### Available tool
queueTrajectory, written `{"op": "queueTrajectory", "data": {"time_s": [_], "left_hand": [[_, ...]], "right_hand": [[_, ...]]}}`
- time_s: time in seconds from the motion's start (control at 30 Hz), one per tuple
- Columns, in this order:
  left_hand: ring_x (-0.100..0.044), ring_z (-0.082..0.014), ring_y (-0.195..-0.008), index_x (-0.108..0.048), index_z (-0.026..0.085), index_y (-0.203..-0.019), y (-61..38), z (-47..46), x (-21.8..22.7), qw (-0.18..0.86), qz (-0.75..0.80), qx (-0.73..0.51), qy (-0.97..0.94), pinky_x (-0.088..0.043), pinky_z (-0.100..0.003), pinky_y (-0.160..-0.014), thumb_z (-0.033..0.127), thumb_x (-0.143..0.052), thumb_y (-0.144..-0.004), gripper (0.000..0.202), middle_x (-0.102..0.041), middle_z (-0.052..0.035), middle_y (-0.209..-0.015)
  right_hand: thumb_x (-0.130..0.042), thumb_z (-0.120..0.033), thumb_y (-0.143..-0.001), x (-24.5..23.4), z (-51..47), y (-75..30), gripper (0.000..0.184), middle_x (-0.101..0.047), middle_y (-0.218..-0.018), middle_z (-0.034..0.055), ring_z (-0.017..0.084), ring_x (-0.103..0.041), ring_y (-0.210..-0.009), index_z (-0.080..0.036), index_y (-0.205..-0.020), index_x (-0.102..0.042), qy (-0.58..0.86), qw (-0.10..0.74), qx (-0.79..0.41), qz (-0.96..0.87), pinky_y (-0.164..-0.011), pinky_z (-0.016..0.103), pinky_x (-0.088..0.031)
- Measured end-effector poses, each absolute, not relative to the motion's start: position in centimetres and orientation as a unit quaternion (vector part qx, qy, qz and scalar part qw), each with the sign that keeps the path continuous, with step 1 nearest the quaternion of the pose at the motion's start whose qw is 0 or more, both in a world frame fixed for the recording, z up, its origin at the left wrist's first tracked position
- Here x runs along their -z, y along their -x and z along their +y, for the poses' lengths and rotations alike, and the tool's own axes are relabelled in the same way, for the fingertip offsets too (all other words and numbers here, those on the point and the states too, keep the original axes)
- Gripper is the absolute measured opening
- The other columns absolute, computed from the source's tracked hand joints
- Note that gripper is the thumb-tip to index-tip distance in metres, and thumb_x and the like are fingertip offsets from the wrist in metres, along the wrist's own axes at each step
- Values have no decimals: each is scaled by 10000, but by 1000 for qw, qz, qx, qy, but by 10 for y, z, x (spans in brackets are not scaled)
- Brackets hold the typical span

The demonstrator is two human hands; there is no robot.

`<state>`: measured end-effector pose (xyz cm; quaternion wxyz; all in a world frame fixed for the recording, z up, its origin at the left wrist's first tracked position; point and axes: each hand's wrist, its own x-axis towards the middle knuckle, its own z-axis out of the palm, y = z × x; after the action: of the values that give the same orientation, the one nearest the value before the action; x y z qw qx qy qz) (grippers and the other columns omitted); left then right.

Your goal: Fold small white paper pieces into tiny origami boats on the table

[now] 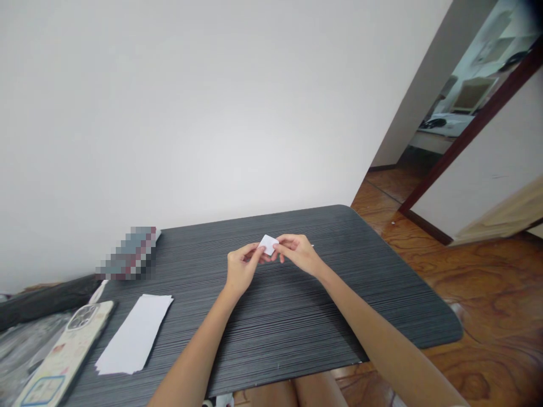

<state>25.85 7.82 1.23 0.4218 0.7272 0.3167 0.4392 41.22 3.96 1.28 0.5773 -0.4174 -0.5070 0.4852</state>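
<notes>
A small white piece of folded paper [268,244] is held up over the dark table, its flat face turned towards me. My left hand [244,264] pinches its left side between thumb and fingers. On the right side, my right hand [298,251] grips the paper the same way, thumb on top. The fingers behind the paper are partly hidden. Just past my right hand, a tiny white tip of something [313,245] shows; I cannot make out what it is.
The dark striped table [339,294] stands against a white wall. At its left lie a stack of white paper sheets [134,336], a phone in a pale case [63,356] and a blurred-out item [131,253]. A black roll-like bundle [48,301] lies beyond the left edge. Wooden floor [487,299] is at right.
</notes>
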Motion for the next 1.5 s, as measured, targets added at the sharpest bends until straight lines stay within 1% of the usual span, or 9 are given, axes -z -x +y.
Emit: {"op": "queueTrajectory", "data": {"time_s": [0.13, 0.4, 0.6, 1.0, 1.1, 1.2, 1.27, 1.37, 1.5], "left_hand": [[-596, -135, -504, -637, 99, -842, -260, 77, -13, 508, 303, -417, -690, -486, -237, -504, 295, -554, -740, 236, -643, -38, -584], [-585, -135, -448, -608, 61, -878, -259, 79, -18, 575, 293, -404, -648, -452, -231, -445, 294, -578, -720, 283, -634, -46, -543], [-594, -150, -458, -607, 47, -896, -256, 80, -19, 602, 274, -389, -641, -450, -245, -449, 265, -560, -736, 275, -639, -55, -541], [-587, -138, -442, -616, 49, -904, -256, 79, -20, 605, 277, -382, -641, -438, -236, -447, 238, -562, -730, 262, -646, -56, -566], [-589, -139, -445, -606, 45, -929, -256, 80, -18, 606, 271, -386, -641, -437, -236, -445, 239, -561, -735, 278, -643, -55, -572], [-591, -143, -452, -596, 41, -942, -256, 80, -19, 609, 263, -391, -638, -439, -238, -443, 241, -566, -735, 289, -639, -54, -562], [-593, -144, -456, -590, 45, -944, -256, 79, -19, 614, 252, -395, -635, -443, -240, -446, 240, -572, -735, 287, -642, -55, -571], [-597, -146, -465, -597, 57, -922, -255, 79, -21, 612, 235, -399, -641, -456, -250, -461, 251, -575, -736, 270, -647, -59, -589], [-612, -160, -499, -623, 72, -870, -252, 79, -24, 608, 216, -402, -650, -481, -272, -494, 266, -583, -728, 244, -654, -65, -612]], "right_hand": [[-622, -288, -681, -12, 39, -411, 214, -627, -604, 29, 123, -592, -497, -109, -799, -621, 407, 583, -475, -518, -396, 201, -411], [-601, -326, -698, -16, 37, -414, 262, -645, -602, 58, 157, -624, -520, -88, -803, -631, 385, 564, -511, -522, -418, 216, -435], [-582, -275, -715, -20, 35, -417, 220, -655, -604, 76, 177, -638, -568, -76, -790, -639, 387, 535, -544, -517, -442, 219, -420], [-587, -244, -703, -16, 37, -418, 161, -623, -517, 48, 150, -613, -469, -87, -667, -572, 403, 541, -549, -494, -375, 178, -327], [-572, -262, -723, -15, 37, -417, 183, -622, -521, 47, 133, -602, -463, -80, -736, -592, 394, 538, -548, -504, -380, 178, -328], [-585, -271, -721, -15, 36, -417, 277, -630, -570, 36, 114, -581, -443, -91, -932, -582, 382, 539, -551, -510, -373, 181, -334], [-598, -272, -714, -16, 35, -417, 330, -633, -600, 32, 101, -562, -421, -103, -996, -574, 374, 545, -544, -517, -360, 182, -327], [-600, -270, -715, -19, 34, -417, 293, -614, -545, 16, 85, -533, -396, -99, -952, -619, 368, 552, -525, -533, -370, 191, -336], [-603, -271, -714, -24, 31, -420, 261, -614, -512, 17, 107, -562, -446, -108, -912, -652, 356, 543, -524, -551, -421, 217, -381]]}}
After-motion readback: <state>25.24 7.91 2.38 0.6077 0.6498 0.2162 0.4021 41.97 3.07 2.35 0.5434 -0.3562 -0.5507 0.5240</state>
